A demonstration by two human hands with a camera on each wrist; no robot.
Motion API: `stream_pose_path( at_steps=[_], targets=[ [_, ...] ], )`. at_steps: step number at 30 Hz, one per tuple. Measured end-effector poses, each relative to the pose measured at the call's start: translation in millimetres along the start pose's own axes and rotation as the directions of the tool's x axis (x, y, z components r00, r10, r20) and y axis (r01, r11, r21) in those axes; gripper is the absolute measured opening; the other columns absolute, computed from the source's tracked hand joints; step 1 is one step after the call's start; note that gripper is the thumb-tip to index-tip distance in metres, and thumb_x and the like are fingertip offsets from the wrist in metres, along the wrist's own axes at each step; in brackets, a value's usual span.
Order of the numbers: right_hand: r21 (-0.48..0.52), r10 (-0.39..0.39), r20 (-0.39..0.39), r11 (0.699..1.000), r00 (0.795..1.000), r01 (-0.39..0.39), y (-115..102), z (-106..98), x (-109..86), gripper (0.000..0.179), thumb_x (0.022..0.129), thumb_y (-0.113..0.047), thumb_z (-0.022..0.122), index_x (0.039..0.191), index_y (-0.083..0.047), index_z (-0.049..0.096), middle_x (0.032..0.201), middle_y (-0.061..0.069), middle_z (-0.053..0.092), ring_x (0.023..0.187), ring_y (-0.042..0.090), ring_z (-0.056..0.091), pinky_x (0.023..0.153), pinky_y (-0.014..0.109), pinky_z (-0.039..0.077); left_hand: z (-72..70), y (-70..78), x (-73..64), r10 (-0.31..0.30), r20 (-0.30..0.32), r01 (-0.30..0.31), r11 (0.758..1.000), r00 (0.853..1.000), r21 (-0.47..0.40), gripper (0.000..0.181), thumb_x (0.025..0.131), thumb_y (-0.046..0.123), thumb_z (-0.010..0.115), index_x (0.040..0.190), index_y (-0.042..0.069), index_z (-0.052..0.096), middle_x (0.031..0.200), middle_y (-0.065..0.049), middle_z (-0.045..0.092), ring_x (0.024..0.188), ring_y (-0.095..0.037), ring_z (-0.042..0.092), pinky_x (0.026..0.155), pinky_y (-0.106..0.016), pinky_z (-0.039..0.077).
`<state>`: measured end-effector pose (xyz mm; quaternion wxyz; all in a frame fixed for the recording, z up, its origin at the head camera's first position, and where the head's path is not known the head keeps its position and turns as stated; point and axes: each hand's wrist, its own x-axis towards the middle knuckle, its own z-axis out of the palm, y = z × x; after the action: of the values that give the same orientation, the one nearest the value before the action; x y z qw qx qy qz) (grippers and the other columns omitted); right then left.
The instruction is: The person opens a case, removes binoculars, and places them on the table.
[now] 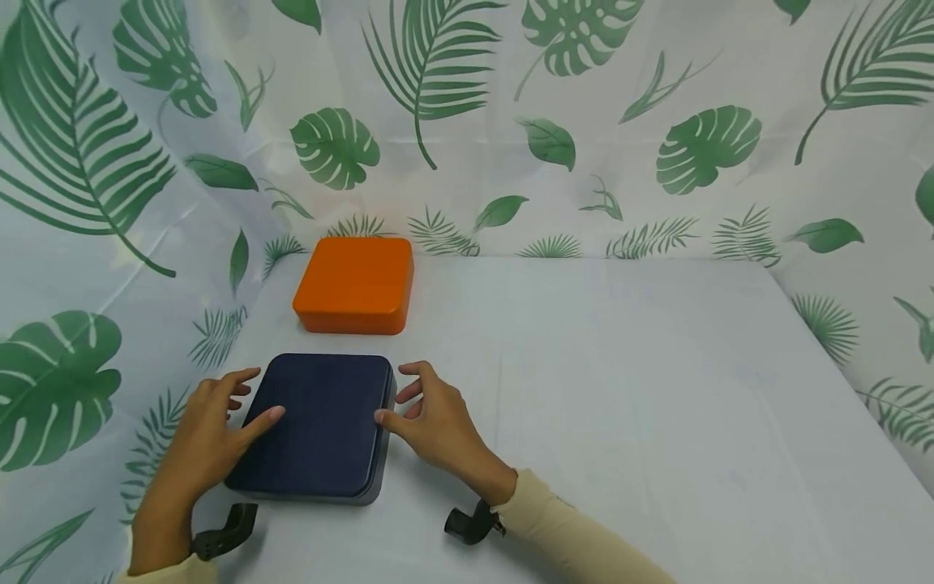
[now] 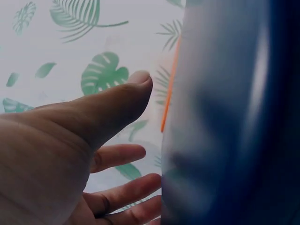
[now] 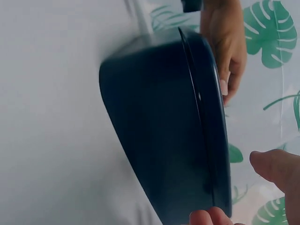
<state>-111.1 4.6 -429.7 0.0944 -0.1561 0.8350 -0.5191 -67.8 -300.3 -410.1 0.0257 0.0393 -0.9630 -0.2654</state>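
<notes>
A dark navy square tin [image 1: 314, 426] with rounded corners and its lid on lies on the white tabletop. My left hand [image 1: 204, 442] is at its left side, fingers spread and the thumb reaching over the lid. In the left wrist view the thumb [image 2: 112, 105] appears apart from the tin's blurred wall [image 2: 206, 117]. At the right side is my right hand [image 1: 441, 426], with its thumb close to the lid's edge. The right wrist view shows the lid seam along the tin [image 3: 154, 122] and fingertips [image 3: 211, 216] by its side; whether they touch is unclear.
An orange rounded box [image 1: 353, 284] lies behind the navy tin, near the back of the table [image 1: 620, 389]. Leaf-patterned white sheeting [image 1: 467, 130] hangs behind and on both sides. Black wrist-worn devices [image 1: 470, 523] stick out by both wrists.
</notes>
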Motion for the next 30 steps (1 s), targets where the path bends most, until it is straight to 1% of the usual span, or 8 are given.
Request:
stream_pose_path(
  at_steps=[3, 6, 11, 18, 20, 23, 26, 30],
  targets=[
    [0.060, 0.022, 0.038, 0.998, 0.999, -0.024, 1.7, 5.0, -1.3, 0.068, 0.094, -0.033, 0.083, 0.149, -0.010, 0.050, 0.114, 0.006, 0.072, 0.085, 0.015, 0.069, 0.071, 0.027, 0.056, -1.1, -7.6, 0.2, -0.025, 0.054, 0.026, 0.999, 0.998, -0.026, 0.078, 0.099, 0.044, 0.076, 0.156, 0.001, 0.045, 0.128, -0.031, 0.055, 0.107, -0.044, 0.061, 0.086, -0.060, 0.055],
    [0.116, 0.045, 0.060, 0.992, 0.997, -0.051, 2.2, 8.8, -2.0, 0.068, 0.093, -0.031, 0.084, 0.147, -0.010, 0.050, 0.112, 0.006, 0.071, 0.086, 0.016, 0.070, 0.069, 0.028, 0.057, -1.5, -14.0, 0.7, -0.048, 0.096, 0.053, 0.997, 0.994, -0.058, 0.080, 0.098, 0.045, 0.077, 0.157, 0.001, 0.043, 0.127, -0.030, 0.057, 0.104, -0.039, 0.063, 0.082, -0.051, 0.057],
    [0.179, 0.078, 0.076, 0.980, 0.994, -0.091, 1.6, 11.5, -3.3, 0.067, 0.091, -0.028, 0.086, 0.145, -0.010, 0.051, 0.110, 0.009, 0.068, 0.085, 0.020, 0.069, 0.062, 0.029, 0.057, -2.1, -20.8, 1.3, -0.083, 0.155, 0.102, 0.988, 0.984, -0.116, 0.083, 0.098, 0.044, 0.077, 0.159, 0.001, 0.040, 0.129, -0.029, 0.057, 0.105, -0.035, 0.061, 0.079, -0.037, 0.052],
    [0.211, 0.104, 0.072, 0.970, 0.992, -0.117, 3.5, 12.8, -3.4, 0.066, 0.089, -0.024, 0.087, 0.144, -0.012, 0.052, 0.108, 0.008, 0.068, 0.083, 0.019, 0.069, 0.062, 0.029, 0.057, -1.0, -26.6, 0.5, -0.098, 0.195, 0.129, 0.979, 0.976, -0.155, 0.082, 0.099, 0.045, 0.076, 0.159, 0.002, 0.041, 0.131, -0.028, 0.055, 0.107, -0.032, 0.058, 0.077, -0.030, 0.050],
    [0.243, 0.111, 0.075, 0.962, 0.991, -0.126, 3.6, 13.6, -3.2, 0.065, 0.089, -0.020, 0.087, 0.143, -0.012, 0.051, 0.108, 0.009, 0.068, 0.080, 0.021, 0.071, 0.063, 0.032, 0.060, 0.0, -28.6, 1.1, -0.106, 0.202, 0.140, 0.976, 0.974, -0.164, 0.082, 0.099, 0.045, 0.076, 0.160, 0.003, 0.040, 0.132, -0.027, 0.055, 0.107, -0.031, 0.056, 0.076, -0.029, 0.049],
    [0.333, 0.135, 0.090, 0.930, 0.987, -0.157, 3.8, 15.5, -2.7, 0.065, 0.087, -0.013, 0.088, 0.141, -0.011, 0.051, 0.109, 0.013, 0.065, 0.076, 0.023, 0.072, 0.065, 0.039, 0.064, 1.8, -32.9, 1.9, -0.118, 0.213, 0.160, 0.968, 0.970, -0.193, 0.082, 0.099, 0.043, 0.077, 0.160, 0.003, 0.039, 0.132, -0.025, 0.053, 0.105, -0.028, 0.054, 0.077, -0.027, 0.049],
    [0.441, 0.171, 0.108, 0.875, 0.979, -0.201, 3.5, 17.6, -1.9, 0.066, 0.085, -0.005, 0.088, 0.140, -0.010, 0.052, 0.112, 0.016, 0.062, 0.077, 0.022, 0.070, 0.067, 0.041, 0.066, 3.1, -39.1, 1.1, -0.111, 0.233, 0.174, 0.947, 0.966, -0.269, 0.081, 0.099, 0.037, 0.078, 0.161, 0.005, 0.038, 0.129, -0.020, 0.050, 0.101, -0.020, 0.051, 0.075, -0.025, 0.048],
    [0.522, 0.205, 0.122, 0.819, 0.971, -0.238, 2.2, 18.6, -1.1, 0.067, 0.083, 0.002, 0.087, 0.139, -0.008, 0.053, 0.115, 0.017, 0.060, 0.082, 0.018, 0.065, 0.067, 0.037, 0.066, 2.6, -48.9, 0.1, -0.047, 0.249, 0.154, 0.891, 0.967, -0.428, 0.075, 0.099, 0.023, 0.077, 0.161, 0.008, 0.037, 0.121, -0.008, 0.046, 0.091, -0.012, 0.048, 0.072, -0.025, 0.047]
  ],
)
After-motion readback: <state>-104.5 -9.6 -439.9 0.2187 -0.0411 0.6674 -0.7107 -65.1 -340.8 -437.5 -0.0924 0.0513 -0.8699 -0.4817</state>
